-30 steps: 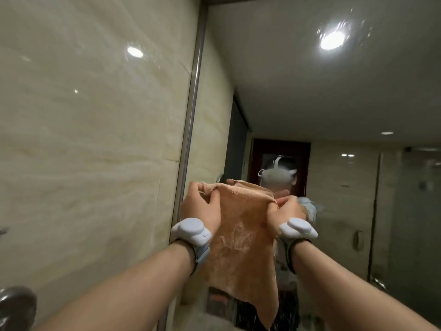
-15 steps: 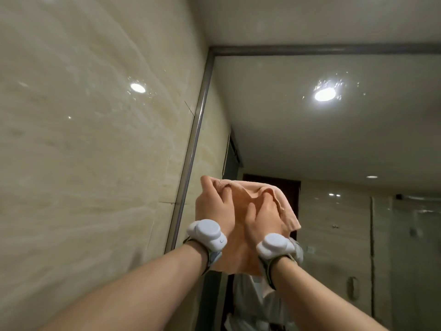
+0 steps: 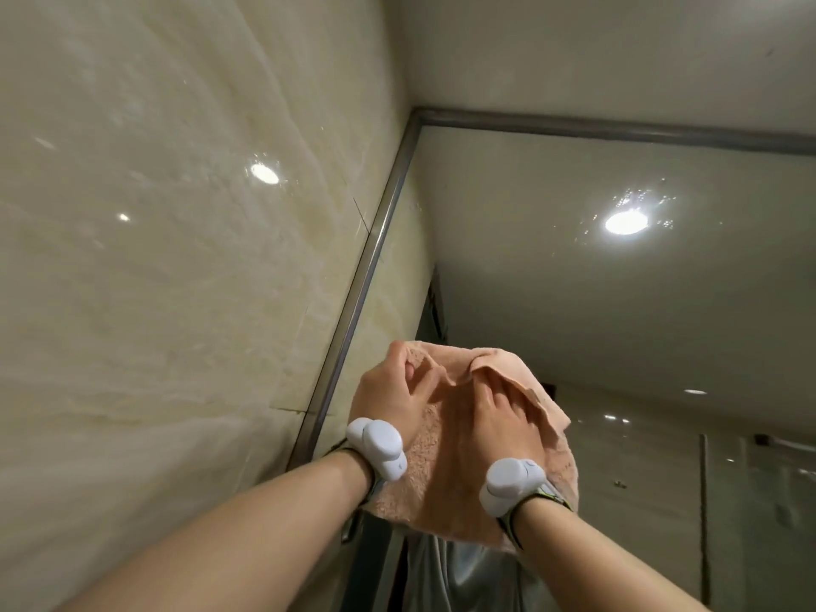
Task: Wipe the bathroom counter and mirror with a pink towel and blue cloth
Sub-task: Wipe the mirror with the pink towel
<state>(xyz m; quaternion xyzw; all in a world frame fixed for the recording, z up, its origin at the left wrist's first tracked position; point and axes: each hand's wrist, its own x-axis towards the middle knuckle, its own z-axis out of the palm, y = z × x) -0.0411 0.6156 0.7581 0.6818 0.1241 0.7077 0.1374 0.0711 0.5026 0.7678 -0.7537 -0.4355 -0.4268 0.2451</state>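
Observation:
A pink towel (image 3: pixel 446 492) is bunched flat against the mirror (image 3: pixel 596 302), close to its upper left corner. My left hand (image 3: pixel 391 399) grips the towel's top left part with curled fingers. Beside it, my right hand (image 3: pixel 494 428) presses on the towel with its fingers partly under a fold. Both wrists carry white band devices. No blue cloth or counter is in view.
A metal frame (image 3: pixel 375 254) edges the mirror on the left and along the top. Glossy beige marble wall (image 3: pixel 176 258) fills the left side. The mirror reflects a ceiling lamp (image 3: pixel 627 222), a glass shower partition and the person's grey shirt.
Both hands have come together and risen up the mirror with the towel, which went from hanging stretched to bunched. The view has tilted upward, bringing the mirror's top frame into sight.

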